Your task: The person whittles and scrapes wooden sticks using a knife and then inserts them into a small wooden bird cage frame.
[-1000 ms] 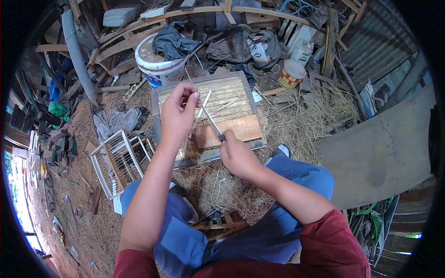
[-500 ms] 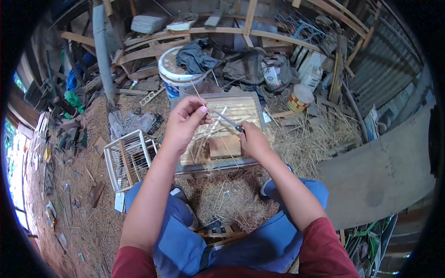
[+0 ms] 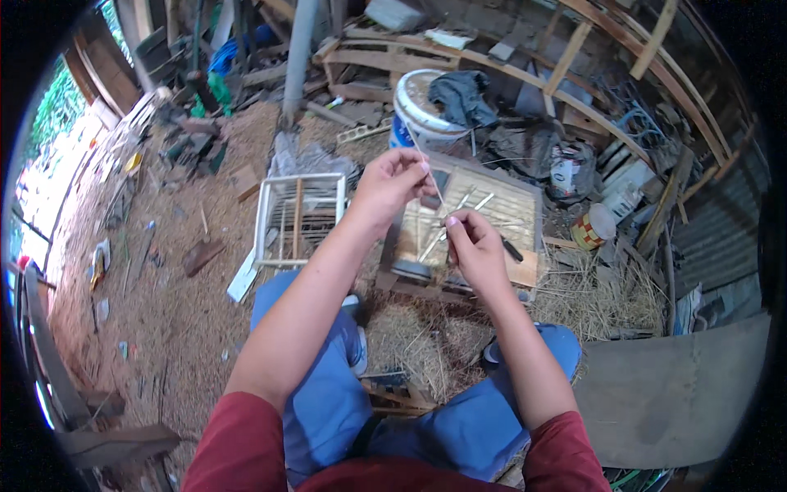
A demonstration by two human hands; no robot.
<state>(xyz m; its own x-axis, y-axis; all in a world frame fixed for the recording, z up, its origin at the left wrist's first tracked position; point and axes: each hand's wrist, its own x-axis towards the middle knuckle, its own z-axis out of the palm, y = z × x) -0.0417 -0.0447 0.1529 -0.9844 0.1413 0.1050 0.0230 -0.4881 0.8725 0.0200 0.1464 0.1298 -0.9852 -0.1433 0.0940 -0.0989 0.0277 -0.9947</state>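
Seen from above, a person in maroon short sleeves sits with knees apart, in blue trousers. Both bare forearms reach forward. The right hand pinches the lower end of a thin, pale, straight stick between thumb and forefinger. A short black handle pokes out beside this hand's far side; whether the hand grips it too, I cannot tell. The left hand, farther forward, grasps the stick higher up with thumb and fingers, so it slants between the hands, its upper tip rising past the left fingers.

The stick is above a low table with a pale slatted wooden top in a grey frame. On it lie several loose pale strips and, at the near right, a flat light-brown wooden block.

To the left of the table, on the littered ground, stands a white-framed cage-like box with thin bars. Dry straw spreads to the right. Beyond the table are a red-and-yellow tin and a white-and-blue plastic bucket topped with crumpled dark cloth.
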